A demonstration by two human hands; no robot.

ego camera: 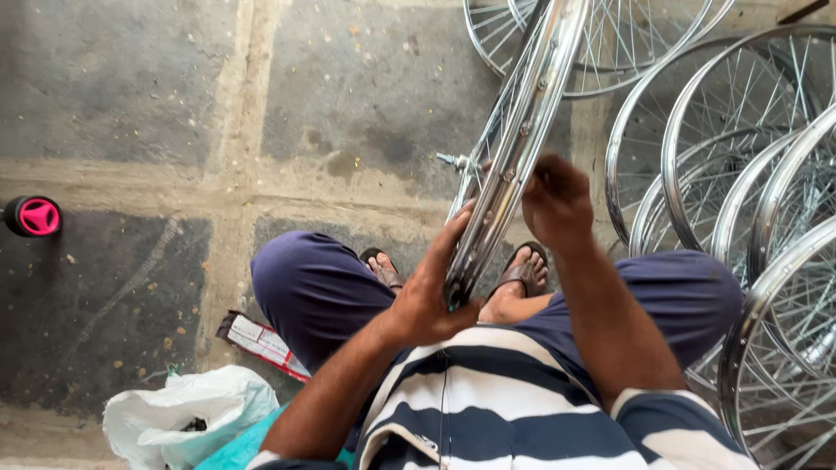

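A shiny chrome bicycle wheel rim [522, 130] with thin spokes stands on edge between my knees, running from my lap up to the top of the view. My left hand [431, 292] grips the rim's near end from the left. My right hand [556, 200] is closed on the rim's right side, fingers among the spokes. The wheel's axle end [451, 160] sticks out to the left. I sit in dark blue trousers and a striped shirt, sandalled feet on the stone floor.
Several more chrome spoked wheels [749, 200] lean stacked at the right and top. A small black wheel with a pink hub [35, 216] lies at the far left. A white plastic bag [183, 413] and a flat printed packet [261, 342] lie at lower left.
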